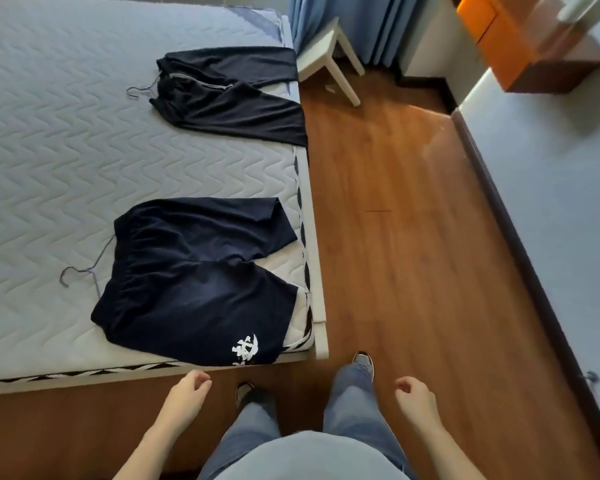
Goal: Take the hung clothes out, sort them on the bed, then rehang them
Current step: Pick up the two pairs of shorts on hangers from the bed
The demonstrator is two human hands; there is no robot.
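The bed fills the left side, its quilted pale mattress bare apart from two dark garments laid flat near its right edge. Each garment is on a thin wire hanger with the hook pointing left across the mattress: the nearer hanger carries navy shorts, and the farther hanger carries a darker pair of bottoms with a pale stripe at the waist. The navy shorts lie by the near right corner of the bed, waistband to the left and legs spread to the right. A white print marks the leg that reaches the bed's near edge. The darker pair lies well apart from them, farther up the bed, and its leg ends hang just over the right side.

Below the bed's near edge the left hand hangs in the air with its fingers loosely curled, holding nothing and touching nothing. Between the two hands are the person's blue jeans and dark shoes on the wooden floor.

A small white stool stands on the floor just beside the bed's far right side, in front of a blue curtain. The right hand hangs over the floor, also loosely curled and holding nothing. On the far right a pale blue wall with a dark skirting board runs along the floor, and an orange cabinet shows at the top
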